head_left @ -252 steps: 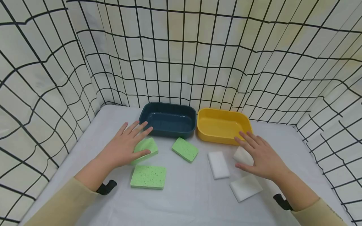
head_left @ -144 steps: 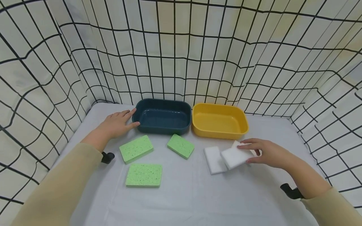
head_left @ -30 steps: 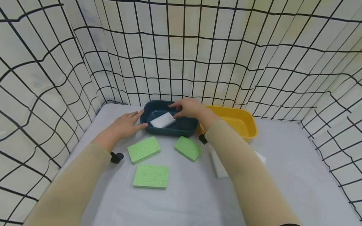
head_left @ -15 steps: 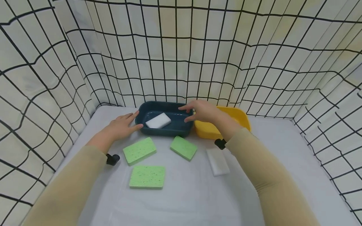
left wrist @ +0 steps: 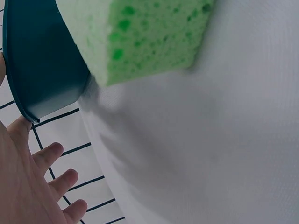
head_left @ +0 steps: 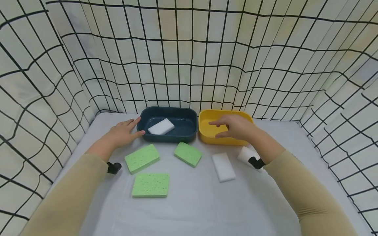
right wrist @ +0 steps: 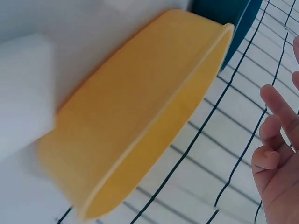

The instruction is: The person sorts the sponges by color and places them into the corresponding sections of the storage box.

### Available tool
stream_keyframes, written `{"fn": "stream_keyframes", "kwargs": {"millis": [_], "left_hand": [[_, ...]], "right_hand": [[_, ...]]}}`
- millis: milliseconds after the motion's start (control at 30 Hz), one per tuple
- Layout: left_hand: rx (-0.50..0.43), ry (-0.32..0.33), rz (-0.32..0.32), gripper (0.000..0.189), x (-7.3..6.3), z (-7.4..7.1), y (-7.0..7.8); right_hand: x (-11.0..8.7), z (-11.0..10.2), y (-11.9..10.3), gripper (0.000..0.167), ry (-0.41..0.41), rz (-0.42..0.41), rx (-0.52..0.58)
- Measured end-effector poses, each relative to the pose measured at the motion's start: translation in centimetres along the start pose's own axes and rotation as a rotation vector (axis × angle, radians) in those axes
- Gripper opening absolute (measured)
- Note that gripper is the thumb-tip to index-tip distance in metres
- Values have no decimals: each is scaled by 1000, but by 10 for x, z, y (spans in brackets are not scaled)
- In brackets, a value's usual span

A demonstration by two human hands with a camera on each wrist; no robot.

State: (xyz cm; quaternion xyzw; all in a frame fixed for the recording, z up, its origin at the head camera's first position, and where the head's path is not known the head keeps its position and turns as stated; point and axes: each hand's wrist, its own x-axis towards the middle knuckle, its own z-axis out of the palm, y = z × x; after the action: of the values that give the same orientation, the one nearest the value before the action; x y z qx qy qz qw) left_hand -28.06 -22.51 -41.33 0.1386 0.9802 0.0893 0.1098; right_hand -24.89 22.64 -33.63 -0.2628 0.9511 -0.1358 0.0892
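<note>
Head: my left hand [head_left: 121, 132], fingers spread, touches the left end of the blue tray [head_left: 185, 124]; one white block [head_left: 161, 127] lies inside. My right hand [head_left: 236, 127], thumb and index apart, is over the yellow tray [head_left: 222, 141]. Three green sponges [head_left: 150, 185] lie in front.

Left wrist: a fingertip meets the blue rim.

Right wrist: loosely bent fingers, beside the yellow tray.
</note>
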Motion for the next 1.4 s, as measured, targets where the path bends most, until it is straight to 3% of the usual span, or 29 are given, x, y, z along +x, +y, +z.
{"fn": "stream_keyframes", "kwargs": {"millis": [333,533,833,1033,1400], "left_hand": [[4,13,19,91,-2,-3,0],[7,11,11,91,-3,-3,1],[2,13,12,90,-4,-4,2],[1,12,17,90,-3,-2,1],[-4,14,12,91,-3,-2,0]], "right_hand": [[-74,12,58,55,55,186,62],[-104,17,84,62,54,285,80],[-123,27,99,66,11,320,82],[-131,45,108,71,-69,383,108],[-139,68,113,76,-122,436,107]]}}
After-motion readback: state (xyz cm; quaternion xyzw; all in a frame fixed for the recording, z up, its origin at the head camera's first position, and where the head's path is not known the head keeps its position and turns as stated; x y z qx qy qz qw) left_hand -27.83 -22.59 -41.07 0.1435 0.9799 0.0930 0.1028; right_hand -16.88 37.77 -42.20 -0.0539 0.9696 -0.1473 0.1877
